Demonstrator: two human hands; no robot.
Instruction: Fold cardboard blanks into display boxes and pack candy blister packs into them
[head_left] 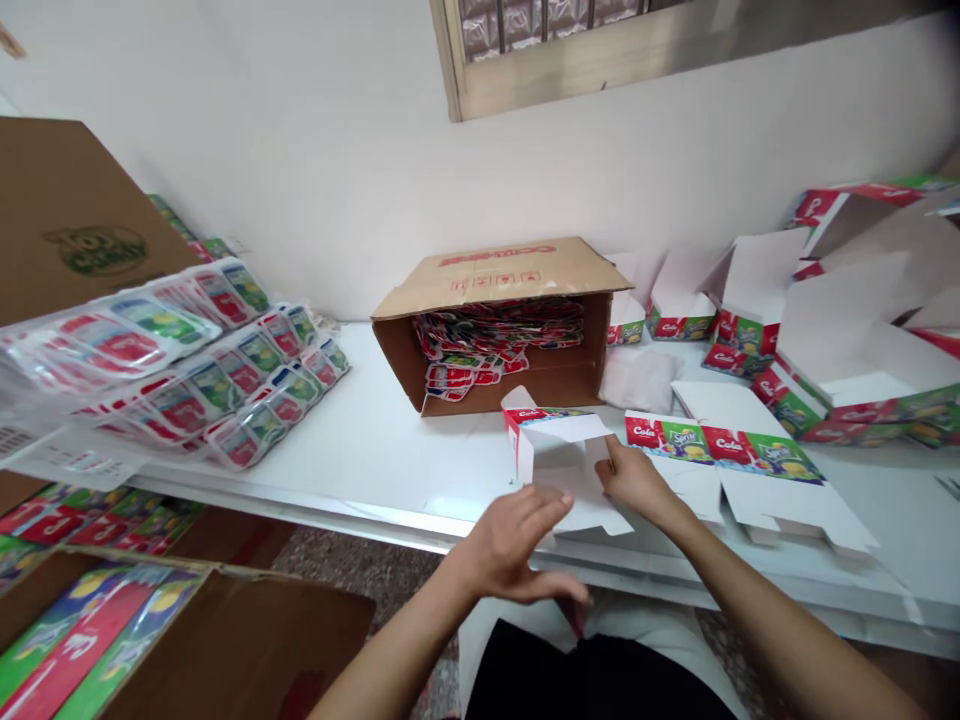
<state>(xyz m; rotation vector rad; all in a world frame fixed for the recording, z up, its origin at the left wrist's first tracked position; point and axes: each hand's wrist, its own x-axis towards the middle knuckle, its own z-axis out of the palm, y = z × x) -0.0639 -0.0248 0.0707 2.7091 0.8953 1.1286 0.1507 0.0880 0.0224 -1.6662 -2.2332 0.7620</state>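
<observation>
A partly folded Cola and Sprite display carton point(559, 470) sits at the table's front edge, its white inside facing me. My right hand point(637, 482) grips the carton's right side, fingers closed around the edge. My left hand point(517, 545) is at its near left corner, with thumb and fingers apart and nothing held; whether the fingertips touch the card I cannot tell. Right of my right hand lie flat Cola and Sprite carton blanks point(724, 450), white flaps toward me. Behind the carton, a brown cardboard box point(517, 275) lies on its side, holding many red and green packets point(495, 335).
Strips of packets point(247, 400) in clear plastic are piled on the table's left. Several opened display cartons point(840, 330) crowd the right side. A white plastic bag point(641, 377) lies by the brown box. At lower left stands an open cardboard box point(262, 630) with printed cartons.
</observation>
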